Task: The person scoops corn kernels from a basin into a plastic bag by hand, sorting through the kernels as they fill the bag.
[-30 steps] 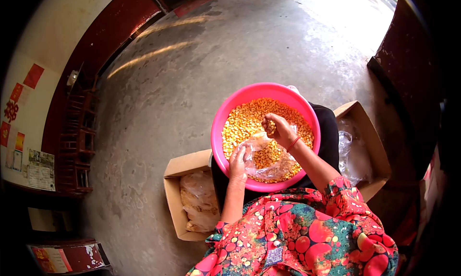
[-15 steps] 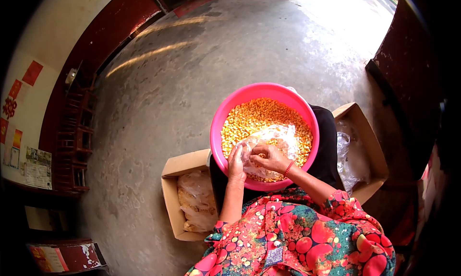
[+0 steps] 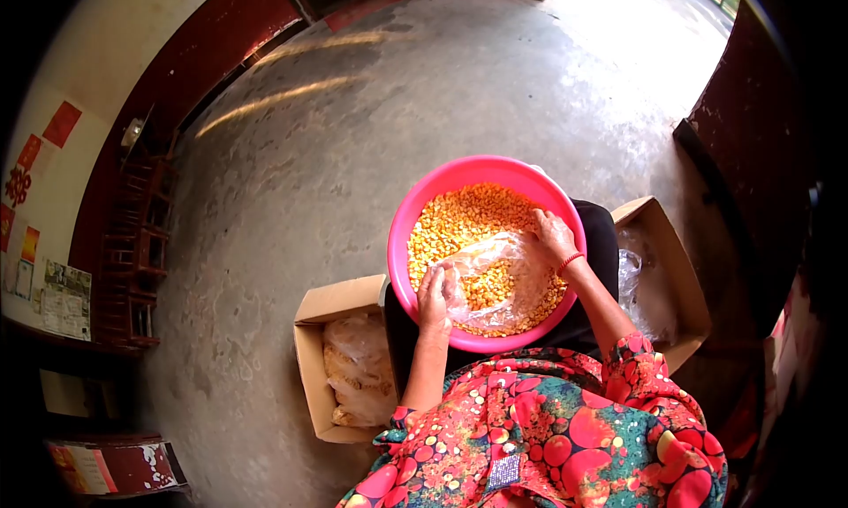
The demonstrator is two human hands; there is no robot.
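Note:
A pink plastic basin (image 3: 484, 165) full of yellow-orange corn kernels (image 3: 459, 209) rests on the person's lap. A clear plastic bag (image 3: 477, 259) lies spread across the kernels, with some kernels visible in or under it. At the basin's left side, my left hand (image 3: 434, 298) pinches the bag's edge. My right hand (image 3: 556, 241), with a red bracelet at the wrist, is at the right inner side of the basin by the bag's far end. Its fingers curl down at the kernels, and the fingertips are partly hidden.
An open cardboard box (image 3: 311, 367) at the left holds filled clear bags (image 3: 358, 367). Another cardboard box (image 3: 685, 283) at the right contains loose clear plastic (image 3: 632, 278). Wooden stools (image 3: 132, 252) line the left wall, and concrete floor (image 3: 265, 208) surrounds the seat.
My right hand has moved away from my left, up and right to the basin's far right side. The bag now lies more spread out. My left hand stays in place at the bag's edge.

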